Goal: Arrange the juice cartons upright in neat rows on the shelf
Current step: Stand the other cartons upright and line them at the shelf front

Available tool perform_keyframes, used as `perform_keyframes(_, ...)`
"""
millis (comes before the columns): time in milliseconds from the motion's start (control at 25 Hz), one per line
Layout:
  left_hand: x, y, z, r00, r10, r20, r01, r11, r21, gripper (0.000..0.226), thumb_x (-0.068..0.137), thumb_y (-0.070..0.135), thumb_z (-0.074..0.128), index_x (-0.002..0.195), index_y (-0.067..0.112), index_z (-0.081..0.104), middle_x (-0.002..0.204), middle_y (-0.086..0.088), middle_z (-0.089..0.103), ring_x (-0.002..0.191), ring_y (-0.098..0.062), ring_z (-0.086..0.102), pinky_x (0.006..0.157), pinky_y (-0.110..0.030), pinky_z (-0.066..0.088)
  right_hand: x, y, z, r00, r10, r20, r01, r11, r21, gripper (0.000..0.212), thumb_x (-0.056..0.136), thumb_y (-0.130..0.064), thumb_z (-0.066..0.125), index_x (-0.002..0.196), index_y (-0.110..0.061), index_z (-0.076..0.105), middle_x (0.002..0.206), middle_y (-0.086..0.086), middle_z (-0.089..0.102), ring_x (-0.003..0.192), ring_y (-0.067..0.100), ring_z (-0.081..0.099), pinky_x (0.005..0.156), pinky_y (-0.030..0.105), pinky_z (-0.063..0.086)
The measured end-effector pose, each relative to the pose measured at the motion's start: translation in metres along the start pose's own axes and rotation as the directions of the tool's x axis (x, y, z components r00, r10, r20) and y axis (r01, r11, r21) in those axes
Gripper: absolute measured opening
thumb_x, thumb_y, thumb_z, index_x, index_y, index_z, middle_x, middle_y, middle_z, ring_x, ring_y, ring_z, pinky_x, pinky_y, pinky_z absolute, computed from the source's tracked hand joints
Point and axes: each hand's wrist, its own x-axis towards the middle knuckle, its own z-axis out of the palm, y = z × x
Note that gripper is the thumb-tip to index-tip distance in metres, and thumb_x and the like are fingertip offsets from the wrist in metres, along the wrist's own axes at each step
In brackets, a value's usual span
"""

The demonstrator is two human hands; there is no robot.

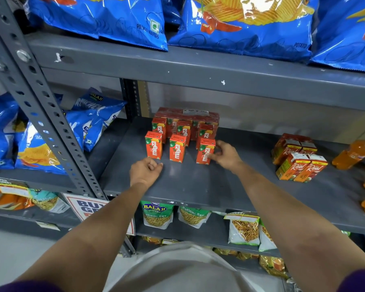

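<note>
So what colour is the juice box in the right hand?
The carton is orange-red with white lettering and a green patch; the head view shows it.

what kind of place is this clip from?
Most likely a small grocery shop: grey slotted metal shelving stocked with blue potato wafer bags and Maaza juice cartons, plus a BUY promo sign.

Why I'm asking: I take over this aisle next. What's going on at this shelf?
A person is lining up Maaza juice cartons on the grey shelf. The right hand grips the rightmost front carton. The left hand is loosely curled near the leftmost carton, holding nothing. Three cartons stand in front, three more behind, with a wrapped pack at the back.
</note>
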Motion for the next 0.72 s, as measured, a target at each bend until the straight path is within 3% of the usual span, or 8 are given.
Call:
perform_keyframes(120, 0.024, -0.012, -0.015, 0.994, -0.083, -0.077, 0.077, 0.994, -0.083, 0.044, 0.063, 0.024, 0.088, 0.071, 0.016, 0.045, 0.076, -0.004, 0.053, 0.065, -0.021, 0.051, 0.068, -0.038, 0.051, 0.002, 0.004, 0.003, 1.000, 0.024, 0.005, -0.024, 0.999, 0.025, 0.045, 0.083, -0.018, 0.070, 0.125, -0.016, 0.054, 0.117, 0.006, 0.067, 0.095, 0.016, 0.063, 0.087, 0.037, 0.054)
perform_keyframes(200, 0.034, -0.016, -0.022, 0.993, -0.116, -0.011, 0.112, 0.975, -0.190, 0.055, 0.059, 0.019, 0.091, 0.093, 0.014, 0.049, 0.101, -0.008, 0.052, 0.069, -0.019, 0.056, 0.056, -0.038, 0.056, 0.003, 0.004, 0.004, 0.999, 0.032, 0.019, -0.033, 0.998, 0.049, 0.047, 0.084, -0.018, 0.070, 0.128, -0.017, 0.052, 0.119, 0.006, 0.066, 0.102, 0.019, 0.064, 0.090, 0.039, 0.054)
perform_keyframes(320, 0.049, -0.008, -0.026, 0.990, -0.048, 0.133, 0.078, 0.971, -0.227, 0.066, 0.061, 0.020, 0.090, 0.116, 0.022, 0.052, 0.120, 0.004, 0.052, 0.088, -0.019, 0.063, 0.039, -0.025, 0.050, 0.005, 0.004, 0.004, 0.998, 0.031, 0.054, -0.035, 0.997, 0.066, 0.048, 0.085, -0.017, 0.069, 0.129, -0.016, 0.051, 0.120, 0.005, 0.066, 0.099, 0.014, 0.064, 0.086, 0.033, 0.054)
perform_keyframes(520, 0.073, 0.004, -0.028, 0.956, -0.025, 0.292, 0.089, 0.975, -0.205, 0.059, 0.067, 0.020, 0.087, 0.117, 0.015, 0.057, 0.113, 0.003, 0.064, 0.065, -0.010, 0.070, 0.042, -0.023, 0.044, 0.010, -0.004, 0.014, 0.997, -0.008, 0.079, 0.004, 0.999, 0.054, 0.043, 0.085, -0.015, 0.069, 0.125, -0.015, 0.054, 0.118, 0.005, 0.066, 0.080, 0.002, 0.062, 0.067, 0.014, 0.051)
perform_keyframes(720, 0.079, 0.018, -0.023, 0.860, 0.016, 0.510, 0.076, 0.984, -0.160, 0.040, 0.066, 0.018, 0.087, 0.099, 0.019, 0.063, 0.087, 0.001, 0.076, 0.065, -0.012, 0.071, 0.046, -0.023, 0.049, 0.017, -0.020, 0.041, 0.989, -0.067, 0.134, 0.061, 0.997, 0.048, 0.039, 0.087, -0.014, 0.066, 0.124, -0.010, 0.055, 0.118, 0.009, 0.066, 0.093, 0.018, 0.065, 0.080, 0.028, 0.054)
